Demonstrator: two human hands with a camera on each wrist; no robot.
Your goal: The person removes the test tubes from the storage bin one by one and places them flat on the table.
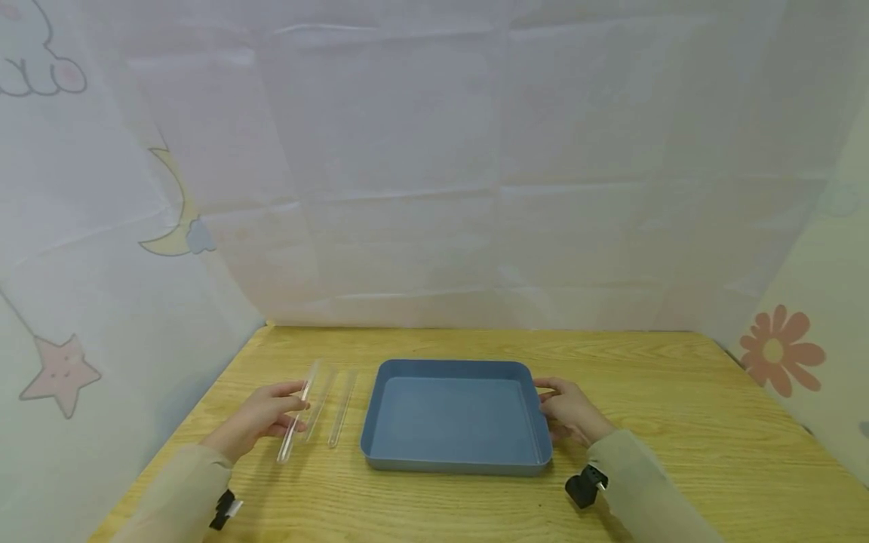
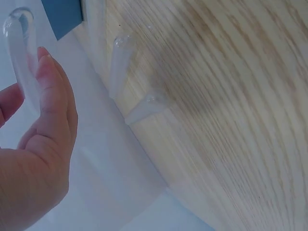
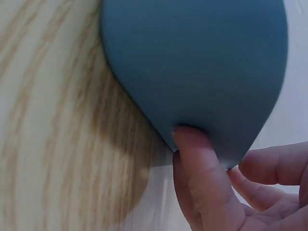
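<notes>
In the head view my left hand [image 1: 268,413] pinches a clear round-ended test tube [image 1: 286,449] between thumb and fingers, tilted above the table. The left wrist view shows the tube's rounded end [image 2: 20,29] rising past the fingertips. Two more clear test tubes [image 1: 342,411] lie side by side on the wood, just right of this hand. A shallow blue-grey tray [image 1: 455,466] sits to their right. At the tray's right side is my right hand [image 1: 569,409]; one finger [image 3: 202,173] presses flat against the outer wall [image 3: 197,72].
The wooden table [image 1: 679,422] carries the tray and tubes. A pale cloth backdrop [image 1: 475,188] hangs behind its far edge and along both sides, printed with a moon, a star and a flower. Each sleeve has a small black device [image 1: 585,486] at the wrist.
</notes>
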